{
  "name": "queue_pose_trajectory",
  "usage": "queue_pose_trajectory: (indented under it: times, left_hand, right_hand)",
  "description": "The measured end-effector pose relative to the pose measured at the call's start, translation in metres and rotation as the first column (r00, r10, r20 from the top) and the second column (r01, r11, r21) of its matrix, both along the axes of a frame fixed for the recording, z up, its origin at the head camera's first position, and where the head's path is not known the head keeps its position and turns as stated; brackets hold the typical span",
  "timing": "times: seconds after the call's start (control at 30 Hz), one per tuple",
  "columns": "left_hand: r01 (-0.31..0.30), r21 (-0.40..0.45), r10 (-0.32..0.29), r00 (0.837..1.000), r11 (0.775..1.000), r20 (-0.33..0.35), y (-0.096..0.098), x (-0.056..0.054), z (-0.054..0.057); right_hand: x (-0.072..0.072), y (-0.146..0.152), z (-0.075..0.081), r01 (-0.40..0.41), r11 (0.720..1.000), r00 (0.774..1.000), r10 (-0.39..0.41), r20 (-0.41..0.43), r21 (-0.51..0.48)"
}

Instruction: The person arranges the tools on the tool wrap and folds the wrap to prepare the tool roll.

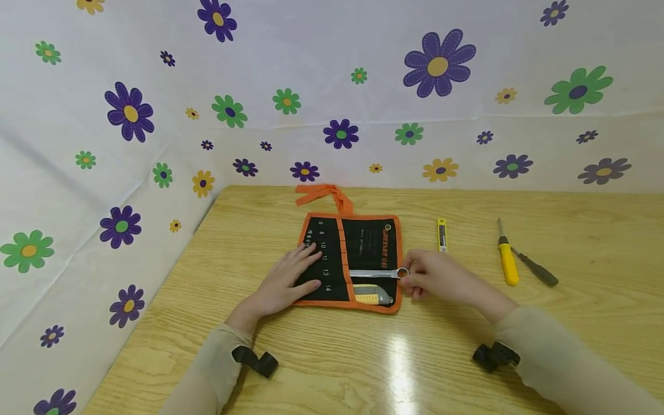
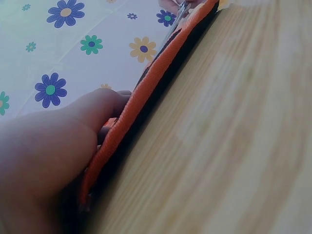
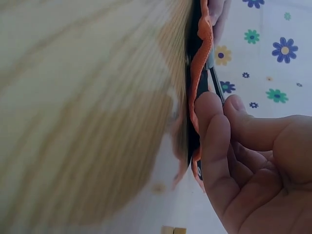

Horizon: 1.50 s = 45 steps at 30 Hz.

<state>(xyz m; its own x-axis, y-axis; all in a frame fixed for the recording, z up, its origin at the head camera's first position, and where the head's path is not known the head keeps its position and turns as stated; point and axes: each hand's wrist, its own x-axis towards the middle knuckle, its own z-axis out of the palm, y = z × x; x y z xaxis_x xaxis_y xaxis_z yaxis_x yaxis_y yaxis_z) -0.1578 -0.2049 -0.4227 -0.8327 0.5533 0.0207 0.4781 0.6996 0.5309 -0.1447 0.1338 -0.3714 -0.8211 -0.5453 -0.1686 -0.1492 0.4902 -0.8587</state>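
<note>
A black tool pouch (image 1: 368,242) with orange edging lies spread on the table, numbers printed on its left part. My left hand (image 1: 287,276) rests on that left part with fingers spread; its thumb lies over the lower edge. With thumb and fingertips my right hand (image 1: 433,276) pinches the ring end of a silver combination wrench (image 1: 376,274), whose other end is hidden in a pocket. Just below the wrench, a yellow and grey utility knife (image 1: 370,294) sits partly in another pocket. In the right wrist view, the pinching fingers (image 3: 214,131) touch the pouch's orange edge.
Right of the pouch lies a narrow yellow-and-black pack (image 1: 442,235). Farther right are a yellow-handled screwdriver (image 1: 508,262) and a dark-handled one (image 1: 539,270), their shafts close together. An orange tie strap (image 1: 339,199) trails from the pouch toward the flowered backdrop (image 1: 311,69).
</note>
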Motion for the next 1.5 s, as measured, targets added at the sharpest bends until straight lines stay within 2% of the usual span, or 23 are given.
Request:
queue_pose_trajectory:
  times: [0.33,0.67,1.13,1.27,1.5]
  left_hand:
    - [0.006,-0.002,-0.006,1.0,1.0,-0.012,0.0,-0.001,-0.002]
    - [0.012,0.0,-0.012,1.0,1.0,-0.015,0.0,-0.001,-0.002]
    - [0.01,0.003,-0.01,1.0,1.0,-0.017,0.0,-0.001,-0.001]
    - [0.01,0.009,-0.01,1.0,1.0,-0.015,0.0,-0.001,-0.001]
    - [0.004,0.011,-0.004,1.0,1.0,-0.014,0.0,-0.001,-0.002]
  right_hand:
    - [-0.006,-0.024,-0.004,-0.029,0.992,0.992,0.044,-0.119,0.119]
    - [-0.009,-0.037,-0.002,-0.044,0.984,0.989,0.067,-0.128,0.174]
    - [-0.015,-0.039,0.0,-0.04,0.959,0.968,0.106,-0.227,0.281]
    - [-0.015,-0.036,0.001,-0.037,0.958,0.964,0.11,-0.244,0.286]
    - [-0.013,-0.021,0.003,-0.02,0.973,0.962,0.082,-0.26,0.231]
